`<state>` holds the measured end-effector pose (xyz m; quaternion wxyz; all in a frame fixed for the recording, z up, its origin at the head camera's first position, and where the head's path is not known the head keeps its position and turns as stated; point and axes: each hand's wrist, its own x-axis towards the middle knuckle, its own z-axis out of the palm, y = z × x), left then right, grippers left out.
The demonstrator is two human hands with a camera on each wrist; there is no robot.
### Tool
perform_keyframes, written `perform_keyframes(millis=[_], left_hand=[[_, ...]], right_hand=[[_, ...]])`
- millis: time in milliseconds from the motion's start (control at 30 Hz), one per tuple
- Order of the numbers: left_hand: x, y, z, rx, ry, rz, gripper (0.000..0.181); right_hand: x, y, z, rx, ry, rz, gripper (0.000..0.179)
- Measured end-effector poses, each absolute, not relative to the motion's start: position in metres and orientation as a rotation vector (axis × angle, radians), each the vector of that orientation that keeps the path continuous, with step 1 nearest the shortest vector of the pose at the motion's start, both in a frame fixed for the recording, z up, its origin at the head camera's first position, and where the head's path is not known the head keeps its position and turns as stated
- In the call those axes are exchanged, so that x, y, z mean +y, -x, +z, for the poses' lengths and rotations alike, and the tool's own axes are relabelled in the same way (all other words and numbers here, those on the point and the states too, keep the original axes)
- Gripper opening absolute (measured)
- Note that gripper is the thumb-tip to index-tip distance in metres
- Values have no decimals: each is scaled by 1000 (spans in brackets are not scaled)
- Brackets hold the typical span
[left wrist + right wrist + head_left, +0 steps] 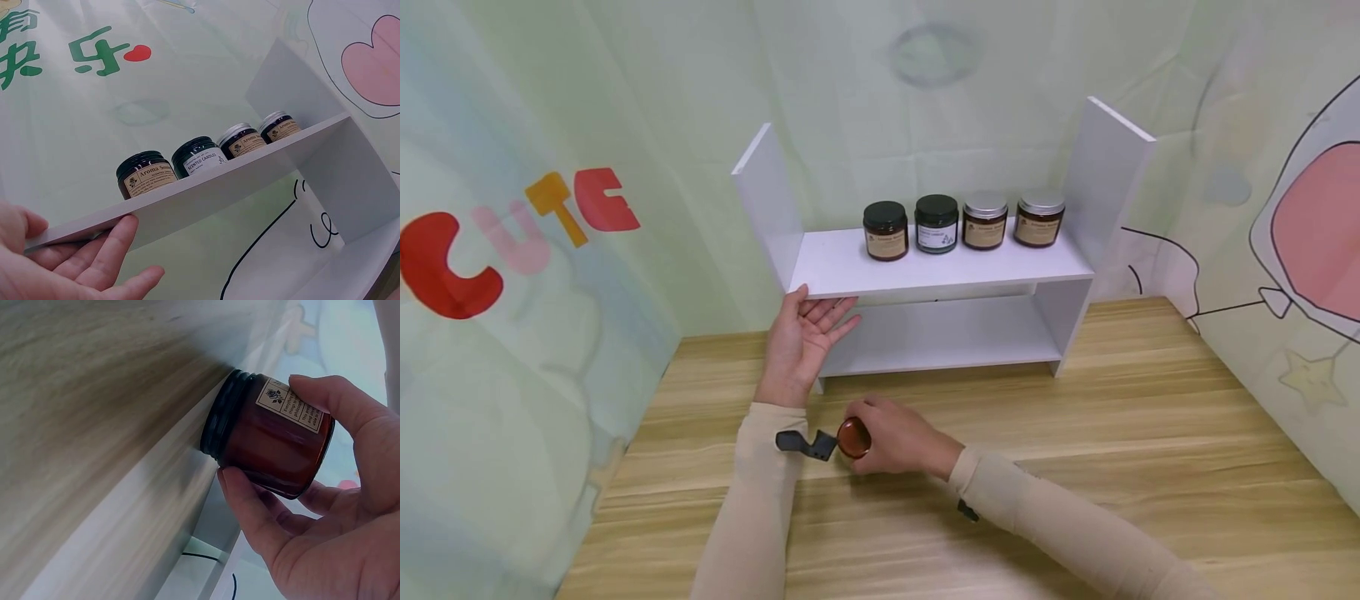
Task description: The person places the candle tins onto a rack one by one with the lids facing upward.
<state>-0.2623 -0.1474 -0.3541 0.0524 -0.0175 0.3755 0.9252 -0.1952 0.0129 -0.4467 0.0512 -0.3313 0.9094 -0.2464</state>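
Note:
The white shelf (947,271) stands on the wooden table, with several candle jars in a row on its upper board. My left hand (797,346) holds the left end of that board, thumb (34,224) at the top edge and fingers underneath. My right hand (898,437) grips an amber glass candle jar (275,434) by its sides, in front of the shelf. That jar is upside down, its black lid (226,415) towards the tabletop; whether it touches cannot be told. A tan label shows beside the right thumb.
On the upper board are two black-lidded jars, one amber (886,233) and one dark with a white label (936,225), then two silver-lidded jars (985,223). Upright side panels (1108,179) rise at both ends. Printed cloth (850,100) hangs behind and beside the wooden table (1150,417).

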Motion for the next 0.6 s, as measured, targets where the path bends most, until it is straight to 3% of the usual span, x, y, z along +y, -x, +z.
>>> perform_keyframes(millis=[600], left_hand=[[-147,261,-353,1148,42,2819,36]], right_hand=[[25,196,-443,2773,1004,-806,53]])
